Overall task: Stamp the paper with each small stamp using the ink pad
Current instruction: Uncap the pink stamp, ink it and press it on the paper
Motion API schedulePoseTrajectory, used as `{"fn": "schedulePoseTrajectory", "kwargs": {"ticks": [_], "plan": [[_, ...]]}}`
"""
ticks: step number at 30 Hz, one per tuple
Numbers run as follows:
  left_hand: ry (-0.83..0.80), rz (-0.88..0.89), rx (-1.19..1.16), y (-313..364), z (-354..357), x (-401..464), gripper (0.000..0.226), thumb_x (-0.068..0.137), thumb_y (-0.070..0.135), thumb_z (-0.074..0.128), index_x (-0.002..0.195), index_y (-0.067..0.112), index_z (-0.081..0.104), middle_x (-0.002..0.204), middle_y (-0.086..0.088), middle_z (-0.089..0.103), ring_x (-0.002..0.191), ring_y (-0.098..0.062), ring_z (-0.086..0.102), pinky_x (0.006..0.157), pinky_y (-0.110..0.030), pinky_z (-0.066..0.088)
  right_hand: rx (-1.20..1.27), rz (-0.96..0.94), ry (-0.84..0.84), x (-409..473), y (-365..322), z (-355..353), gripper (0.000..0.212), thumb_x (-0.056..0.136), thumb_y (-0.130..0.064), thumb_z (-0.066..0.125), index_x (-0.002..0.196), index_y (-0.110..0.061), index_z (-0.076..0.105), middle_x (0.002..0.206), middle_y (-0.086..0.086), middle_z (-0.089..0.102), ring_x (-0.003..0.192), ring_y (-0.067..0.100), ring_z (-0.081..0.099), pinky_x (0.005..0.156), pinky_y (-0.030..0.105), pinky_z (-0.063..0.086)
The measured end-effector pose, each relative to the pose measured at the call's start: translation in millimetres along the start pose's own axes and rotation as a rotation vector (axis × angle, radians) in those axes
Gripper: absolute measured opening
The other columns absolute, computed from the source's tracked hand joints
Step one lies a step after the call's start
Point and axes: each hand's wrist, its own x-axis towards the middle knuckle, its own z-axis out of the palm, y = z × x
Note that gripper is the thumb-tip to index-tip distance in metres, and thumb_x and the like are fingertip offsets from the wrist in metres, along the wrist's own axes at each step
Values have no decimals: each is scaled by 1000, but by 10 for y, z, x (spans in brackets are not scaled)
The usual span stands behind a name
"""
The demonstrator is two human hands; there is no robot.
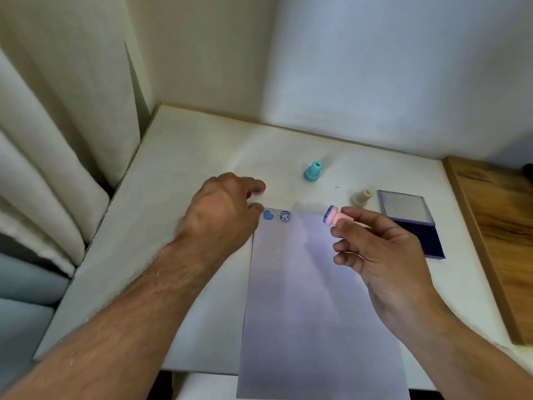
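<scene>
Pale curtain folds [43,174] hang at the far left, beside the white tabletop [161,174]. The left hand [222,215] reaches in from the lower left, back up, and rests at the far left corner of the sheet of paper [311,298]; its fingers are loosely bent, the fingertips [256,186] lying on or just above the tabletop, and its grip holds nothing. The paper lies lengthwise away from the person, its near end running over the tabletop's front edge and out of view. Just beside the left hand, near the paper's far edge, sit two blue prints: a solid heart [268,215] and, touching distance to its right, a round smiley face [285,216]. Beyond the paper, well apart from it, a teal stamp [312,171] stands upright on the tabletop. To the right, above the paper's far right corner, the right hand [386,252] holds a pink stamp [337,217] on its side, thumb and forefinger pinched round the handle, the blue-inked face turned left toward the prints; the grip is closed on that stamp, which is clear of the paper. Behind it a beige stamp [362,197] stands upright, just beside the open ink pad [415,223], whose clear lid lies folded back and whose dark blue pad is partly hidden by the right hand. At the far right lies a wooden board [496,226].
</scene>
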Motion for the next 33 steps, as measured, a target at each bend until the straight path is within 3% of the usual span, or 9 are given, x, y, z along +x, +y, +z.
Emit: {"fn": "schedulePoseTrajectory", "kwargs": {"ticks": [3, 6, 9, 14, 20, 27, 33], "plan": [[114, 47, 9, -12, 8, 49, 24, 89, 21, 61, 110, 29, 68, 107, -1, 61, 97, -18, 55, 78, -23, 40, 32, 18, -31, 10, 36, 19, 13, 83, -2, 70, 94, -9, 73, 84, 19, 70, 59, 20, 60, 55, 29, 53], [150, 83, 56, -14, 62, 102, 26, 92, 17, 58, 115, 24, 67, 116, -5, 60, 111, -24, 52, 89, -26, 40, 28, 26, -70, 44, 66, 25, 13, 84, -2, 70, 95, -9, 73, 87, 19, 72, 61, 21, 63, 55, 28, 54], [147, 94, 63, -16, 137, 150, 32, 94, 11, 53, 121, 22, 64, 122, -1, 57, 119, -21, 46, 88, -15, 31, 42, 26, -82, 82, 87, -2, 12, 85, -3, 70, 94, -10, 73, 85, 16, 73, 64, 21, 65, 56, 28, 56], [89, 143, 89, -14, 270, 221, 55, 86, -9, 53, 132, 22, 57, 118, 1, 56, 114, -17, 43, 81, 4, 26, 46, 21, -67, 152, 105, -71, 8, 81, -9, 74, 88, -12, 76, 85, 13, 74, 63, 18, 65, 59, 30, 58], [108, 151, 94, -44, 335, 294, 47, 84, -11, 57, 120, 17, 67, 109, -2, 59, 106, -25, 54, 88, -24, 48, 56, 37, -77, 207, 110, -94, 16, 85, -7, 71, 98, -15, 77, 87, 8, 75, 65, 18, 64, 58, 28, 57], [151, 102, 102, -27, 253, 259, 33, 91, 9, 60, 123, 17, 65, 109, -4, 62, 103, -21, 55, 86, -16, 34, 59, 11, -102, 226, 79, -33, 14, 88, -12, 69, 99, -16, 76, 82, 3, 77, 65, 17, 64, 56, 27, 56], [189, -22, -267, 172, 86, 234, 27, 88, 27, 66, 115, 31, 69, 107, 8, 59, 83, -3, 61, 76, 0, 40, 54, -7, -108, 248, 57, 24, 14, 87, -15, 72, 100, -17, 77, 84, 0, 77, 63, 14, 65, 55, 26, 54]]}}
